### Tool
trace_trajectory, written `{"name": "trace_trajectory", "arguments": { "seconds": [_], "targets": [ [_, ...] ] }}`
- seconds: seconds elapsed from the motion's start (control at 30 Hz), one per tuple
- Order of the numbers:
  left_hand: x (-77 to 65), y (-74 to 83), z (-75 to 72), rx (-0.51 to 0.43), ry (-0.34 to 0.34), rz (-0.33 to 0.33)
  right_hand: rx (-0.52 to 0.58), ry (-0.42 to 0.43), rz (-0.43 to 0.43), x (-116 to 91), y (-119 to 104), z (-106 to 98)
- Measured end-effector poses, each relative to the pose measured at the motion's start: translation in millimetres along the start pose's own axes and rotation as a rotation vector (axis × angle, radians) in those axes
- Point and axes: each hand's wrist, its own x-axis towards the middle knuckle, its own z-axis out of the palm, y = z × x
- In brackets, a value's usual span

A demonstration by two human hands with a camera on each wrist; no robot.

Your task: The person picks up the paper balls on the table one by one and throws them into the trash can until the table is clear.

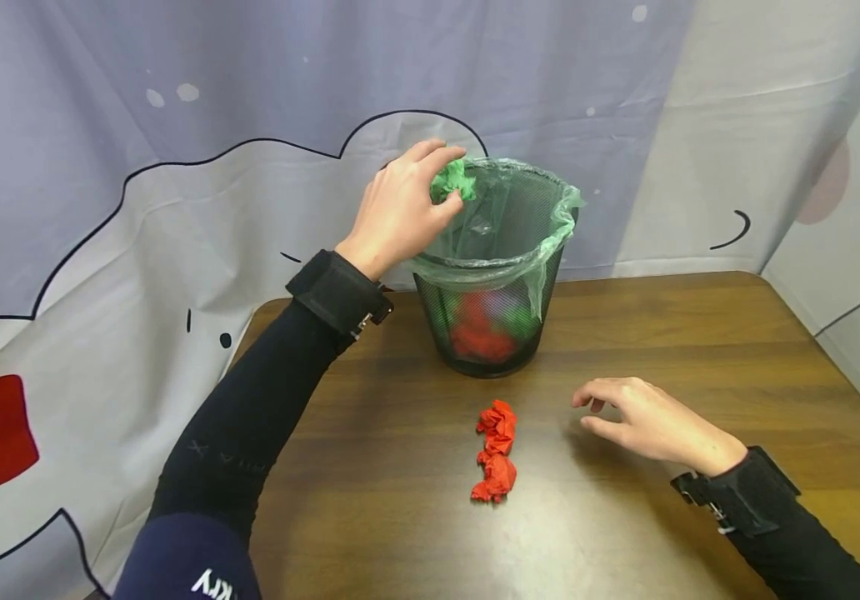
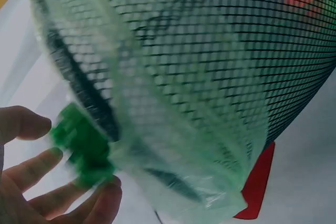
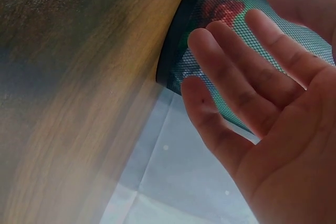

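Note:
Over the left rim of a mesh waste bin (image 1: 550, 283), my left hand (image 1: 398, 204) has its fingers and thumb spread around a crumpled green paper ball (image 1: 456, 180). In the left wrist view that paper (image 2: 84, 145) is blurred beside the liner, with the fingers (image 2: 58, 198) parted and not closed on it. A translucent green bag (image 1: 486, 271) lines the bin and folds over its rim. My right hand (image 1: 643, 418) hovers above the table, fingers loosely bent and holding nothing. To its left lie two crumpled red paper balls (image 1: 498, 425), one in front of the other.
Red paper (image 1: 478, 329) and some green show through the mesh inside the bin. The brown wooden table (image 1: 370, 500) carries the bin near its back edge. A patterned curtain (image 1: 250, 67) hangs right behind the bin and along the sides.

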Motion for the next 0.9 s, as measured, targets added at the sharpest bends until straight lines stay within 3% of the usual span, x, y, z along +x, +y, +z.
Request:
{"name": "trace_trajectory", "arguments": {
  "seconds": [0.5, 0.9],
  "targets": [
    [-18.3, -12.0, 10.6, -0.011, -0.003, 0.006, 0.015, 0.017, -0.008, 3.3, 1.0, 4.4],
    [-52.8, -14.1, 12.3, -0.048, 0.158, 0.06, 0.031, 0.025, -0.019, 3.1, 0.6, 8.2]
  ]
}}
